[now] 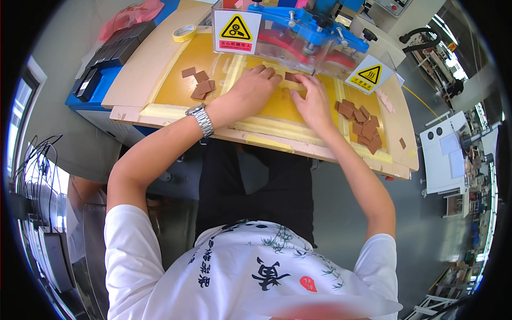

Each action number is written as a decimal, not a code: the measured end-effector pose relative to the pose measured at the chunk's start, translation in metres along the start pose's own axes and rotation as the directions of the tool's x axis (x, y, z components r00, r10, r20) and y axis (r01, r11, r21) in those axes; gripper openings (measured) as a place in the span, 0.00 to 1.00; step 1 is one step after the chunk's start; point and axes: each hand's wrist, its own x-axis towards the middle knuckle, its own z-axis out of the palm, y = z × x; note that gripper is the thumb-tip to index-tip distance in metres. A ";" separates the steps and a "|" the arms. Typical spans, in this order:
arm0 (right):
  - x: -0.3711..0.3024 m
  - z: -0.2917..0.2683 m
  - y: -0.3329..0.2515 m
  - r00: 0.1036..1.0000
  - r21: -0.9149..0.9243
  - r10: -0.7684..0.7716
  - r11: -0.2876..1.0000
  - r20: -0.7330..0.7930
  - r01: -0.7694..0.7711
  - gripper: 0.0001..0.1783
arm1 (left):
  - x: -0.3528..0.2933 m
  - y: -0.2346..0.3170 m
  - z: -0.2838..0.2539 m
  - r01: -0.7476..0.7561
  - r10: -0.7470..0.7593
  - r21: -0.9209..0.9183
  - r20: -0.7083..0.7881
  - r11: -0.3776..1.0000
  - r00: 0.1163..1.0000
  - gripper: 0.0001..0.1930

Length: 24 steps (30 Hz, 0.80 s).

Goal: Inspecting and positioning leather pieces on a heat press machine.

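Observation:
My left hand (255, 88), with a metal watch (200, 118) on its wrist, rests on the yellow work surface (277, 109). Its fingers are curled down and their tips are hidden, so anything under them cannot be made out. My right hand (313, 101) lies just to the right, thumb apart from the stretched fingers. Its fingertips touch the right end of a small brown rectangular piece (291, 77) between the two hands. Several similar brown pieces lie in a loose pile (201, 88) left of my left hand. A bigger pile (365, 126) lies to the right.
Ahead stands a machine with a blue clamp frame (285, 17) behind a clear guard bearing warning signs (237, 33). A yellow tape roll (184, 33) sits at the far left, near black boxes (118, 48). One stray brown piece (402, 143) lies near the right edge.

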 end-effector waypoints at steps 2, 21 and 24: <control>0.000 0.001 0.000 1.000 0.005 -0.011 1.000 -0.002 0.011 0.24 | 0.006 0.001 0.009 -0.013 0.014 0.023 -0.043 1.000 0.999 0.21; 0.002 -0.034 -0.002 0.966 -0.184 -0.198 0.956 0.164 0.227 0.18 | 0.016 0.008 0.016 -0.002 0.011 0.155 -0.057 0.988 0.998 0.19; -0.001 -0.028 0.002 0.968 -0.150 -0.197 0.964 0.154 0.220 0.17 | 0.019 0.007 0.022 0.033 -0.025 0.176 -0.047 0.984 0.999 0.20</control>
